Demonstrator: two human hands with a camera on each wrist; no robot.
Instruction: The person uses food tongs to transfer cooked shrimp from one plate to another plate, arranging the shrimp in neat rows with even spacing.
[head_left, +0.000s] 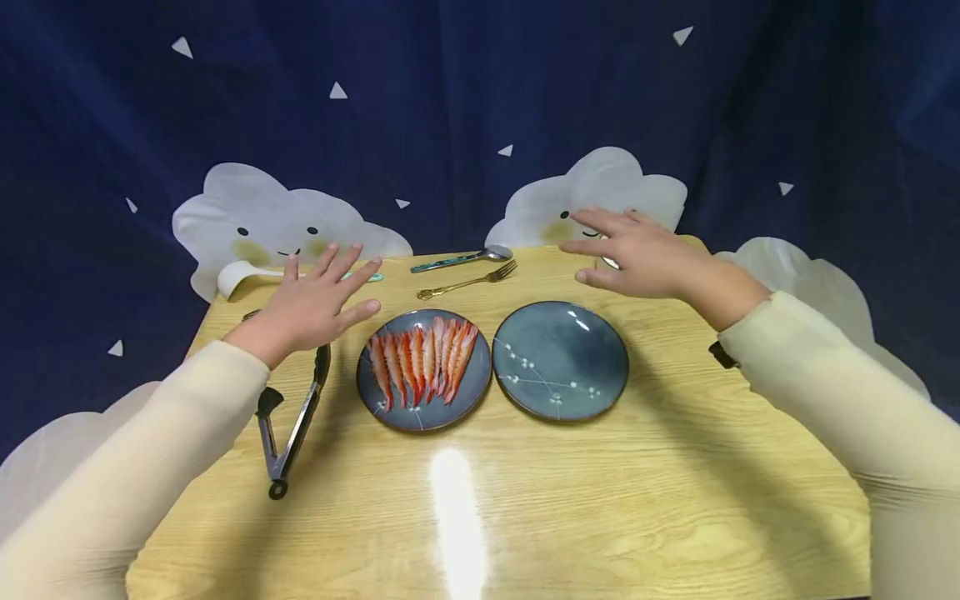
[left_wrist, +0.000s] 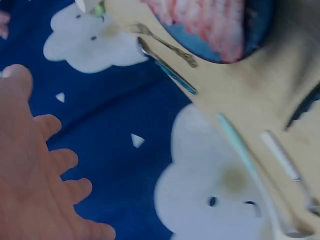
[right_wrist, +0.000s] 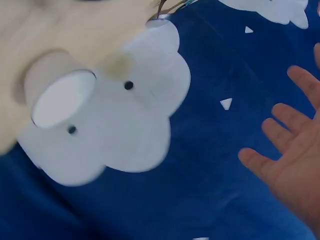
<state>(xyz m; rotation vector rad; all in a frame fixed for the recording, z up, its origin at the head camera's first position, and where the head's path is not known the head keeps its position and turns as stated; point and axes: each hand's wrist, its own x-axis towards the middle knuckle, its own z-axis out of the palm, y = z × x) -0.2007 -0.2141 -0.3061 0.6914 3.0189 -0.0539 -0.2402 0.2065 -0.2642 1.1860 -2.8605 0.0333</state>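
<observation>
My left hand (head_left: 315, 300) is raised over the left side of the table, fingers spread, holding nothing. Metal tongs with black tips (head_left: 300, 429) lie partly beneath that forearm. To the hand's right, several red-and-white shrimp (head_left: 423, 358) lie side by side on a dark blue plate (head_left: 420, 423). A second dark blue plate (head_left: 558, 358) with a white blossom pattern sits right beside it. My right hand (head_left: 637, 254) hovers beyond this plate with its fingers extended, also holding nothing. It mostly hides a white cup (right_wrist: 65, 100), which the right wrist view shows better.
A spoon (head_left: 461, 260) and a gold fork (head_left: 468, 281) lie behind the plates. At the back left is a white ladle (head_left: 238, 273) with a mint handle. The left wrist view shows another white-handled utensil (left_wrist: 280, 155). A dark blue curtain (head_left: 450, 108) hangs behind the wooden table (head_left: 570, 500).
</observation>
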